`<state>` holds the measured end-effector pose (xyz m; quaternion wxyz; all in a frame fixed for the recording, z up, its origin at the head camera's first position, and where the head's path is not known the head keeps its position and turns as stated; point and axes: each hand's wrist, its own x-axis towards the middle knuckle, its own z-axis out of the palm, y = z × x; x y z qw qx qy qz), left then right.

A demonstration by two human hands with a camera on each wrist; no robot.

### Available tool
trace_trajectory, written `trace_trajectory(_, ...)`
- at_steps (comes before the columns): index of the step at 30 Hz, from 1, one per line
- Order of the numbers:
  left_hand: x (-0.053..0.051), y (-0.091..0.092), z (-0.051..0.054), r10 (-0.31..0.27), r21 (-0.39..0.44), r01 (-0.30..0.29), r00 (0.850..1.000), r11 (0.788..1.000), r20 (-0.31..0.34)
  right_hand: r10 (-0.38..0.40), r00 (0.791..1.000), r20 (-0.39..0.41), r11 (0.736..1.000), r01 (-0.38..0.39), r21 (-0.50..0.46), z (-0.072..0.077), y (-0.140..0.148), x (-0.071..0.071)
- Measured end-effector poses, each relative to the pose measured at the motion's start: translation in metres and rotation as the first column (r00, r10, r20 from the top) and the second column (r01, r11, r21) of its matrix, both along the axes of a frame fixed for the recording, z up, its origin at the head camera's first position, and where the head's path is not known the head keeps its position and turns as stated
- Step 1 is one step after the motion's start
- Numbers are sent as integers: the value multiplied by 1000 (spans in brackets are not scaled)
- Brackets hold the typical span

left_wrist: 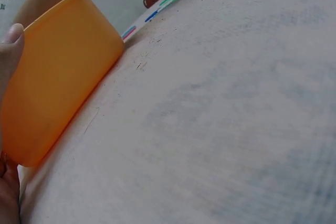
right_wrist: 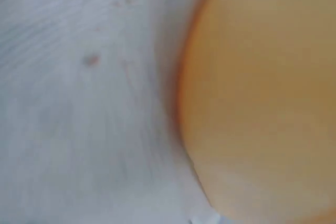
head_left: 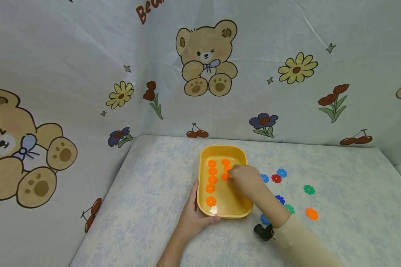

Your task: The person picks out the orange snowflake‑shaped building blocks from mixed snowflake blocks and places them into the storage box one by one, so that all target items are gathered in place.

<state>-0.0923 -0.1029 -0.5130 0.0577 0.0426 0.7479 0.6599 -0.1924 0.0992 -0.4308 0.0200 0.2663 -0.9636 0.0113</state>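
Observation:
A yellow plastic tray (head_left: 232, 207) rests on the table. My left hand (head_left: 190, 218) grips its near left corner, thumb at the near rim and fingers along the left wall. In the left wrist view the tray's outer wall (left_wrist: 63, 66) looks orange. Inside, orange flower-shaped discs (head_left: 211, 201) form a left column of several and a shorter right column. My right hand (head_left: 248, 180) reaches over the right rim, its bent fingers pinching at an orange disc (head_left: 228, 169) in the right column; the hand partly hides it. The right wrist view shows the tray wall (right_wrist: 262, 103), blurred.
Right of the tray lie loose flower-shaped discs: several blue, a red disc (head_left: 276, 178), a green disc (head_left: 309, 190) and an orange disc (head_left: 312, 214). A black object (head_left: 263, 232) sits by the right wrist. Bear-print cloth (head_left: 207, 111) rises behind the table.

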Motion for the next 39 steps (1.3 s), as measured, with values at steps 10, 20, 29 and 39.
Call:
trace_trajectory(10,0,-1,-3,13,-1,-13,1000,1000,1,-127,984,128,951,157,-266,34,84,31)
trace_trajectory(20,1,-3,0,1,32,-1,1000,999,-3,-306,884,353,931,355,-82,-1,193,55)
trace_trajectory(29,1,-2,0,3,23,-3,1000,1000,-20,-317,823,472,917,392,-69,-27,230,67)
trace_trajectory(39,0,-1,0,6,17,-6,1000,1000,0,-305,785,539,891,435,-130,-33,236,65)
